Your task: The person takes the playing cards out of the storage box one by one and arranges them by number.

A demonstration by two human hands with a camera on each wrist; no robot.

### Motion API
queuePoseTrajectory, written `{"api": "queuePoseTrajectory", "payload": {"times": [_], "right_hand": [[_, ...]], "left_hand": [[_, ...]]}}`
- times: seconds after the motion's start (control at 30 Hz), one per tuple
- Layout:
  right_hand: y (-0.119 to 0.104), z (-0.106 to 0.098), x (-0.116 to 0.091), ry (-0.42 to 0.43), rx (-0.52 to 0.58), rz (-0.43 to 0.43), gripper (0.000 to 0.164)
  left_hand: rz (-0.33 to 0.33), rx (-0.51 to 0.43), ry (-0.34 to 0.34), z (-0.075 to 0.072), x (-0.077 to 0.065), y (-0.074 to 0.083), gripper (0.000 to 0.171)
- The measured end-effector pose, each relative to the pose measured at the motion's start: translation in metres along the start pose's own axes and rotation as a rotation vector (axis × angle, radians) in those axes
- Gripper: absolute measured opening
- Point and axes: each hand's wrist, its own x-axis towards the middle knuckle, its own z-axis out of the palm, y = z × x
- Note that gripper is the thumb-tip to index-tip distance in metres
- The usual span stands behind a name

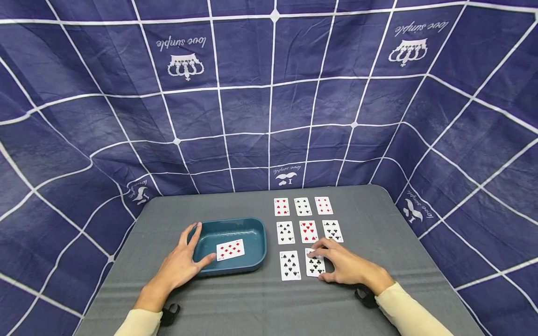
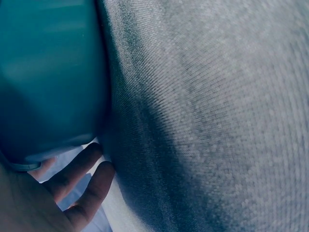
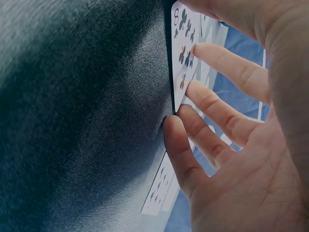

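Observation:
A teal tray [image 1: 260,247] stands left of centre, with an eight of diamonds [image 1: 230,250] lying face up in it. My left hand [image 1: 180,261] grips the tray's left end, thumb over the near rim and fingers at the far-left side. In the left wrist view, fingers [image 2: 91,186] show beside the tray's outer wall [image 2: 53,87]. My right hand [image 1: 346,263] touches an eight of clubs [image 1: 315,267] on the table. Fairly straight fingers rest on its face and at its edge, the thumb by its near end. An eight of spades [image 1: 290,266] lies just left of it.
Farther back, two rows of face-up cards include a seven of hearts [image 1: 308,231], a seven of clubs [image 1: 333,231], a seven of spades [image 1: 286,232] and a six of hearts [image 1: 281,206]. Blue gridded cloth [image 1: 248,107] walls the grey table [image 1: 235,308] at the back and sides.

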Motion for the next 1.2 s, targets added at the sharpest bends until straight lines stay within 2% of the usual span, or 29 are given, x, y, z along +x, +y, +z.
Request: {"api": "queuePoseTrajectory", "payload": {"times": [0.5, 0.73, 0.97, 1.2], "right_hand": [[-0.0002, -0.001, -0.0039, -0.017, 0.042, -0.02, 0.061], [-0.001, -0.0005, -0.0042, -0.019, 0.048, 0.001, 0.062], [-0.003, -0.0002, -0.0027, -0.017, 0.039, 0.019, 0.064], [-0.0053, -0.0035, 0.0031, 0.018, -0.017, -0.022, 0.065]], "left_hand": [[0.01, -0.006, 0.008, 0.0027, 0.0014, -0.0041, 0.116], [0.011, -0.008, 0.009, 0.0011, 0.0007, -0.0038, 0.117], [0.01, -0.007, 0.01, 0.0016, 0.0005, -0.0047, 0.115], [0.011, -0.006, 0.014, 0.002, 0.0005, -0.0056, 0.116]]}}
